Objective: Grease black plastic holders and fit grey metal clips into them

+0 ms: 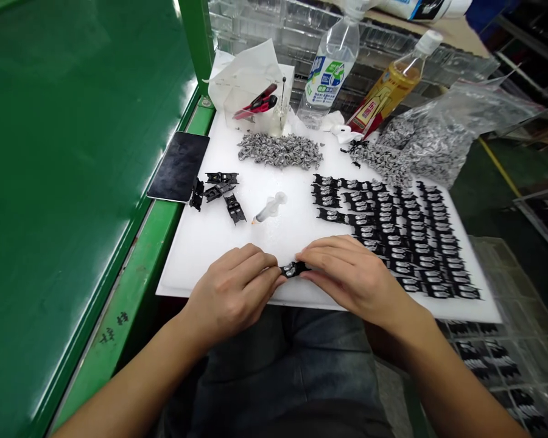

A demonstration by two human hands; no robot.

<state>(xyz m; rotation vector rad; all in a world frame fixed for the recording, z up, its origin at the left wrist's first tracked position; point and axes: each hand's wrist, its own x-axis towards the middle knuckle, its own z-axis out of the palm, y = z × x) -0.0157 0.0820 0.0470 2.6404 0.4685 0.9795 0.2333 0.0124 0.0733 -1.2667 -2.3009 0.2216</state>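
**Two hands pinch one small black part over white board**

Fingers of both hands pressed together, not spread, tips closing on a small black plastic part [295, 269] from opposite ends. Left hand [231, 294] holds one end, right hand [357, 281] the other. Part sits just above the near edge of the white cutting board [210, 258], with silver metal bits showing in it; exact shape partly hidden by fingers.

Just past right hand: rows of matching black parts [393, 237], too many to count exactly. Four loose black parts [221, 191] lie left of centre, beside one black phone [178, 166] at the board's left edge. One plastic syringe [270, 208] lies between them and the rows.

Farther out: one heap of silver metal clips [280, 151], one clear plastic bag of similar clips [438, 134], one water bottle [331, 67], one bottle of yellow liquid [390, 82], one clear acrylic box [260, 103] holding a red-and-black utility knife [256, 103]. Green workbench [73, 182] on left. Clear plastic tray [497, 340] holding more black parts sits low on right.
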